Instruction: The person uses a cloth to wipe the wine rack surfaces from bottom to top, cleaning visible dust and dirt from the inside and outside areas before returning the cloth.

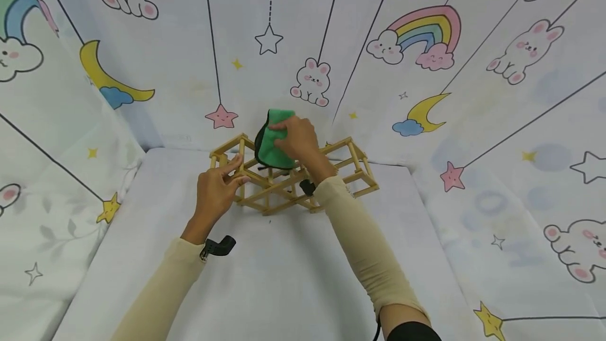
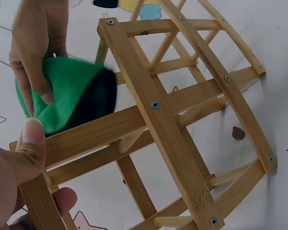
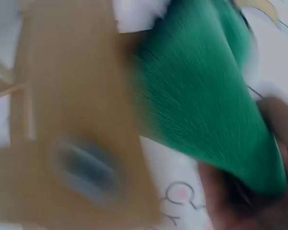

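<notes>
A slatted wooden folding rack [image 2: 192, 93], pinned with metal rivets, stands on the white surface in front of me. At its left end my left hand [image 1: 215, 193] grips an end bar, the thumb [image 2: 31, 136] on one side and a fingertip on the other. My right hand [image 1: 300, 141] holds a green cloth [image 1: 279, 141] with a dark edging and dark underside, pinched between thumb and fingers. In the left wrist view the cloth is bunched against the rack's upper bars. The right wrist view is blurred, with the cloth beside a wide wooden slat [image 3: 86, 96].
A small reddish-brown piece [image 2: 237, 133] is visible beneath the rack's slats. The white work surface [image 1: 265, 278] reaches back to a printed cloth backdrop [image 1: 180, 67] with rabbits, stars and rainbows, close behind the rack. Black wrist cameras [image 1: 221, 246] sit on both wrists.
</notes>
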Demonstrator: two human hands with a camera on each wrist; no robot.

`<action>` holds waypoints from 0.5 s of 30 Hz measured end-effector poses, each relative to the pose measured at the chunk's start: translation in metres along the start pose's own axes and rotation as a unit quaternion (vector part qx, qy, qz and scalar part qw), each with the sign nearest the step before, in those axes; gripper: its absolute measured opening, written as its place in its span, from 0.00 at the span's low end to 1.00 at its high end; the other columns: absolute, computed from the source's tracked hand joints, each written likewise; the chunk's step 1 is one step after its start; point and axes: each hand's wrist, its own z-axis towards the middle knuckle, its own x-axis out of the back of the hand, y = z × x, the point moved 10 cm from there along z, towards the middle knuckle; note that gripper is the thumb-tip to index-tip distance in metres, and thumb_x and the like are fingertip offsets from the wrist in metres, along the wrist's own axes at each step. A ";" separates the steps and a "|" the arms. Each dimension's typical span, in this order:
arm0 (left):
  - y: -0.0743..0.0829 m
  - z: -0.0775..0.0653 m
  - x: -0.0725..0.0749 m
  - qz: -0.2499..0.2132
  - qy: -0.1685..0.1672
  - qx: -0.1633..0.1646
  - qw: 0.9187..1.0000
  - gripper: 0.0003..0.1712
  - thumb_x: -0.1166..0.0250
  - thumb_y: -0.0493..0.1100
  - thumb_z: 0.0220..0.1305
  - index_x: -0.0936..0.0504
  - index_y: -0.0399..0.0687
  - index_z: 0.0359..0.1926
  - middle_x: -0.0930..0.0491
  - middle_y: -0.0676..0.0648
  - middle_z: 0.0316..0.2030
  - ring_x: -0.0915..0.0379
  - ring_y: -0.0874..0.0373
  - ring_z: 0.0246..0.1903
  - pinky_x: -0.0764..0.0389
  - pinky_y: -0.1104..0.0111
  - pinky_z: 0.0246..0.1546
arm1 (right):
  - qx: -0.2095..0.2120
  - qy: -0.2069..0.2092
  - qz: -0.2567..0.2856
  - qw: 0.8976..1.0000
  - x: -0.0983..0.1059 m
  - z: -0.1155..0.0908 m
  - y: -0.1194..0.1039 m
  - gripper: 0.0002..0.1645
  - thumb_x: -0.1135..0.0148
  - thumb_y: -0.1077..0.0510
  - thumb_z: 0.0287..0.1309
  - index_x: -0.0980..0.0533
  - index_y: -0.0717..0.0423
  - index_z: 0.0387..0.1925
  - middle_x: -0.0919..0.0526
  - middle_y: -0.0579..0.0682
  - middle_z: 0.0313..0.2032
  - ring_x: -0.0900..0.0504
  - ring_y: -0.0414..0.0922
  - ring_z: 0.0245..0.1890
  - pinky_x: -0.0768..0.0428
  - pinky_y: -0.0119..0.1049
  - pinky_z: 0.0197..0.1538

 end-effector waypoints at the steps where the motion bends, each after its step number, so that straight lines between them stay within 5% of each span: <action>1: 0.000 0.000 0.001 0.000 0.000 0.000 1.000 0.35 0.20 0.43 0.60 0.19 0.48 0.68 0.17 0.45 0.62 0.21 0.56 0.21 0.32 0.69 0.17 | 0.002 0.027 0.002 1.000 0.001 -0.001 0.000 0.24 0.24 0.56 0.64 0.14 0.36 0.60 0.14 0.52 0.65 0.13 0.52 0.49 0.12 0.44 0.45; 3: 0.000 0.000 0.002 0.001 0.002 -0.001 1.000 0.35 0.20 0.43 0.60 0.19 0.48 0.68 0.17 0.45 0.61 0.25 0.57 0.19 0.33 0.69 0.17 | 0.008 0.033 -0.013 0.999 -0.009 -0.003 -0.001 0.25 0.25 0.54 0.66 0.16 0.36 0.63 0.14 0.51 0.65 0.11 0.52 0.52 0.11 0.44 0.46; 8: -0.001 -0.001 0.003 0.004 0.000 -0.001 1.000 0.35 0.21 0.44 0.61 0.19 0.49 0.68 0.17 0.46 0.63 0.27 0.60 0.18 0.33 0.70 0.16 | 0.012 -0.076 -0.015 0.997 -0.042 -0.013 0.000 0.22 0.23 0.55 0.64 0.13 0.36 0.58 0.14 0.49 0.64 0.14 0.46 0.46 0.13 0.36 0.42; 12: 0.000 0.000 0.004 0.005 -0.001 -0.005 1.000 0.34 0.21 0.44 0.61 0.20 0.48 0.68 0.17 0.47 0.62 0.23 0.60 0.20 0.31 0.71 0.17 | 0.008 -0.002 0.049 0.999 -0.012 -0.025 -0.005 0.23 0.25 0.58 0.63 0.12 0.35 0.57 0.12 0.53 0.58 0.21 0.46 0.34 0.22 0.33 0.31; 15: 0.001 0.000 0.009 0.005 0.008 -0.009 1.000 0.35 0.20 0.43 0.60 0.19 0.48 0.68 0.16 0.46 0.61 0.22 0.58 0.21 0.31 0.70 0.18 | 0.020 0.046 -0.001 0.999 0.004 -0.036 -0.012 0.23 0.25 0.56 0.64 0.13 0.39 0.60 0.08 0.54 0.52 0.18 0.48 0.29 0.24 0.35 0.27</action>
